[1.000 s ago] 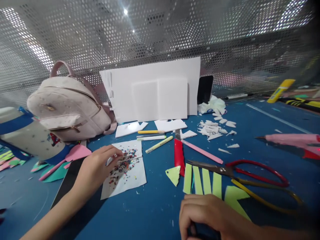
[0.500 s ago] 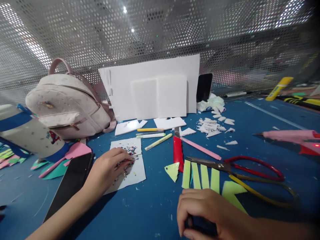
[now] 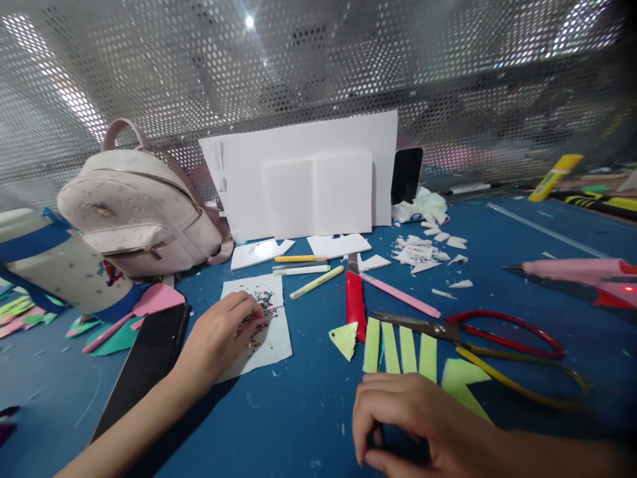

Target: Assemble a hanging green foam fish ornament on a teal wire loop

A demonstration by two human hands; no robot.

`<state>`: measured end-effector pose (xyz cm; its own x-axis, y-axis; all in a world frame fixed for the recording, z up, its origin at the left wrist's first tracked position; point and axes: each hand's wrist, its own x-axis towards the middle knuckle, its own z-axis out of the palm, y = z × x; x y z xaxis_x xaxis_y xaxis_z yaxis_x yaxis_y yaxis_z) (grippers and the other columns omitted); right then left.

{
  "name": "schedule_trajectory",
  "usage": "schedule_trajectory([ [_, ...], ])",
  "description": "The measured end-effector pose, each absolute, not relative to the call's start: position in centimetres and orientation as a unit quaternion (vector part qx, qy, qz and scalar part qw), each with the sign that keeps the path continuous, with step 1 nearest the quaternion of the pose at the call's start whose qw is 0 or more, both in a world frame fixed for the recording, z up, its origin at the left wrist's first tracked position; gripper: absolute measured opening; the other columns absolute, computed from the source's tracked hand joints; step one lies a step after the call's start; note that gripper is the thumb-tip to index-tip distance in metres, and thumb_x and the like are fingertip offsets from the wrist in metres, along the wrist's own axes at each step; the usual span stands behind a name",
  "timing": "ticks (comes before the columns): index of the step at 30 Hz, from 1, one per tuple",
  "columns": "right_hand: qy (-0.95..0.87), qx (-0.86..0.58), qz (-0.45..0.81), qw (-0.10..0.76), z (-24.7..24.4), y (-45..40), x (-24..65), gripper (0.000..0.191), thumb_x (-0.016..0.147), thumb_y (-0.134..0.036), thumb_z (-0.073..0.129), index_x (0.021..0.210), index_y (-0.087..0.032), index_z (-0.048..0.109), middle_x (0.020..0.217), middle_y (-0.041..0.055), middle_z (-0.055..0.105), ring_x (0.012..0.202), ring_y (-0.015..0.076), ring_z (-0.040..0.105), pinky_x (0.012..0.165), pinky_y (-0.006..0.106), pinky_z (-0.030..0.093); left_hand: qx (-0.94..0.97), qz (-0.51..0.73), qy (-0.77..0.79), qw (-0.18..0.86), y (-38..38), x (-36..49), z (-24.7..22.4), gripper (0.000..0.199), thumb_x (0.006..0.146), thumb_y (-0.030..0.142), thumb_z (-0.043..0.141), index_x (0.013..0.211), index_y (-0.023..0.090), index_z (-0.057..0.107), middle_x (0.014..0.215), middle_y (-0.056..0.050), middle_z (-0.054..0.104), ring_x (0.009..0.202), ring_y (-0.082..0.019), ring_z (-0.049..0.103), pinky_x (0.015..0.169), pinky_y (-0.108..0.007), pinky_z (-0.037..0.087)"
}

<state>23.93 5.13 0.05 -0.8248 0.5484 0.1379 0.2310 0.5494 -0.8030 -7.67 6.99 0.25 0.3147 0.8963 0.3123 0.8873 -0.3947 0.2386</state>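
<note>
My left hand (image 3: 219, 335) rests on a small white sheet of paper (image 3: 280, 342), its fingers bent and fingertips together among tiny multicoloured bits (image 3: 263, 300). What sits between those fingertips is too small to make out. Curled over the table at the front, my right hand (image 3: 403, 415) has thumb and forefinger close together, and no object shows in it. Just beyond it lie light-green strips (image 3: 393, 348), a light-green triangle (image 3: 344, 340) with a jagged edge, and a larger green piece (image 3: 462, 382). Scissors (image 3: 448, 332) with red and yellow handles lie behind the strips.
A red-handled cutter (image 3: 354, 305) and several pens (image 3: 318, 282) lie mid-table. White boards (image 3: 239, 189) stand behind, beside a pale backpack (image 3: 139, 212). A phone (image 3: 144, 362) lies under my left forearm. A pink glue gun (image 3: 577, 271) is at right, near white scraps (image 3: 421, 252).
The view has shifted very slightly. My left hand stays on the paper with its fingers among the bits; my right hand remains curled in nearly the same place.
</note>
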Motion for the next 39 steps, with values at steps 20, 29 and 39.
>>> schedule_trajectory([
  [20,-0.85,-0.237,0.426,0.199,0.0,5.2,24.0,0.005,0.087,-0.017,0.064,0.089,-0.02,0.067,0.082,-0.0009,0.063,0.073,0.0123,0.056,0.067,0.022,0.042,0.737,0.358,0.432,0.377,0.2,2.2,0.1,0.014,0.086,0.011,0.065,0.083,0.022,0.073,0.079,-0.003,0.071,0.071,-0.015,0.067,0.065,-0.023,0.052],
  [29,-0.835,-0.254,0.441,0.209,0.6,4.8,24.0,0.005,0.086,-0.015,0.062,0.087,-0.019,0.065,0.081,-0.0019,0.06,0.067,0.01,0.05,0.062,0.02,0.04,0.643,0.384,0.472,0.465,-0.3,2.5,0.1,0.009,0.086,0.018,0.065,0.079,0.017,0.07,0.081,-0.003,0.065,0.071,-0.013,0.058,0.065,-0.024,0.043],
  [39,-0.838,-0.267,0.431,0.203,1.0,4.6,23.9,0.005,0.085,-0.016,0.062,0.086,-0.018,0.065,0.08,-0.0014,0.06,0.065,0.0102,0.049,0.058,0.021,0.038,0.605,0.384,0.483,0.503,-0.6,2.4,-0.1,0.011,0.086,0.025,0.066,0.081,0.016,0.066,0.076,-0.003,0.062,0.067,-0.013,0.051,0.063,-0.025,0.039],
])
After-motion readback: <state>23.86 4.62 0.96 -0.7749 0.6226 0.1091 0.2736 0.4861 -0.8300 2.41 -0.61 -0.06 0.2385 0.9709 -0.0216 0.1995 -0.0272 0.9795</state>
